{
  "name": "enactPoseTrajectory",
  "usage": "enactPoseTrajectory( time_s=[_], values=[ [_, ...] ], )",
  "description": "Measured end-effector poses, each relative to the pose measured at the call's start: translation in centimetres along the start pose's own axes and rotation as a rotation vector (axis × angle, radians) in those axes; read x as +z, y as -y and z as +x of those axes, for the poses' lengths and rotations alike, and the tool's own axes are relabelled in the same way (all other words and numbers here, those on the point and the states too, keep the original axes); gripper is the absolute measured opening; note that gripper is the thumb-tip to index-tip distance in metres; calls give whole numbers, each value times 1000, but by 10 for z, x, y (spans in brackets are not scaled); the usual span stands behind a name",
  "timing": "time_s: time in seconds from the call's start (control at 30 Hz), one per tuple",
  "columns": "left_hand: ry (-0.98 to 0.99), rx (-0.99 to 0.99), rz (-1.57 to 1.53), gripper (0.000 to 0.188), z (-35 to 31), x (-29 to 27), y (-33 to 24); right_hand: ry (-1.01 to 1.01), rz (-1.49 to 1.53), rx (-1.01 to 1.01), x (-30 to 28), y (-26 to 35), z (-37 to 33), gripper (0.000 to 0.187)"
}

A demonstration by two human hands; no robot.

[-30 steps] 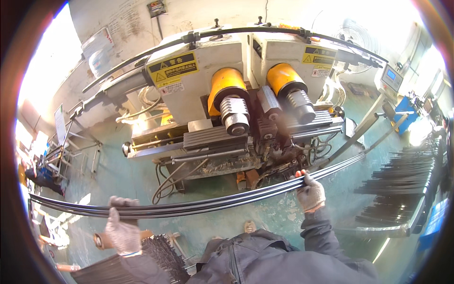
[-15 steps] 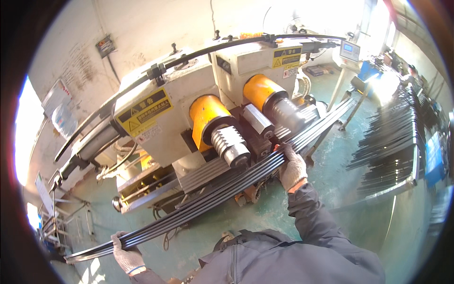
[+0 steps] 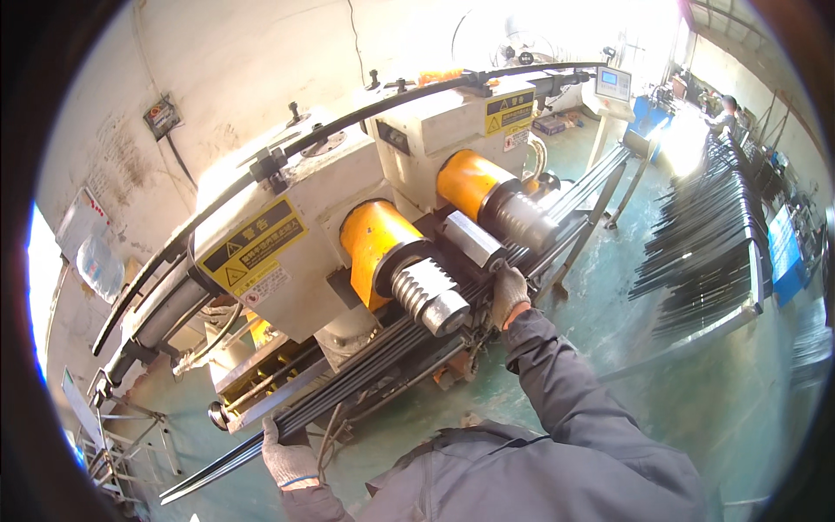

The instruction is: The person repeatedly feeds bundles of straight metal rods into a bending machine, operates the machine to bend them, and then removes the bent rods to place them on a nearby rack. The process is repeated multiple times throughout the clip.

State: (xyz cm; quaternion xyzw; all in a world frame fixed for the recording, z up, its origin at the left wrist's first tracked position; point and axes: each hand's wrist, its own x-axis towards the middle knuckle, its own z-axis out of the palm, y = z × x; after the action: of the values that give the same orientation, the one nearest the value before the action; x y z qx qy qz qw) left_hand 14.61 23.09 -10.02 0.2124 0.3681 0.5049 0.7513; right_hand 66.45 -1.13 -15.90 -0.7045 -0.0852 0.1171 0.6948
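Observation:
A bundle of long, dark metal bars [image 3: 348,388] slants from the lower left to the upper right. My left hand [image 3: 290,457], in a pale knitted glove, is closed round the bundle near its left end. Farther along, my gloved right hand [image 3: 509,297] is closed on the bars beside a six-sided steel block [image 3: 472,240]; its fingertips are partly hidden. The bars pass under a ribbed steel roller [image 3: 430,296] in an orange housing [image 3: 378,248]. A second ribbed roller [image 3: 522,217], blurred, sits farther right in its own orange housing [image 3: 474,183].
The pale machine body [image 3: 304,226] stands beyond the bars, with a curved dark rail [image 3: 374,111] over it. A control box with a screen [image 3: 612,84] is at its far right. Stacked dark bars [image 3: 696,252] lie on a rack at right; another person [image 3: 724,113] is behind.
The bars have moved away from me, from in front of the rollers to beneath them. Both hands have moved with them, the left one also rightward. My view has shifted slightly.

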Motion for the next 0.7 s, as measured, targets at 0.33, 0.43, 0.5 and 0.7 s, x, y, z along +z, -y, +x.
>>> enactPoseTrajectory(
  time_s=[0.33, 0.43, 0.5, 0.7],
  values=[
    [-22, 52, -81, 40, 39, -35, -37, 206, -1547, -353, 1, 21, -8, 30],
    [-35, 66, -51, 40, 43, -30, -29, -42, -348, 81, 5, 21, -12, 50],
    [16, 104, 16, 42, 37, -18, -12, -166, 101, 209, 8, 23, -22, 65],
    [152, -27, -21, 42, 18, 20, 54, -252, 346, 105, 0, 34, -70, 59]
  ],
)
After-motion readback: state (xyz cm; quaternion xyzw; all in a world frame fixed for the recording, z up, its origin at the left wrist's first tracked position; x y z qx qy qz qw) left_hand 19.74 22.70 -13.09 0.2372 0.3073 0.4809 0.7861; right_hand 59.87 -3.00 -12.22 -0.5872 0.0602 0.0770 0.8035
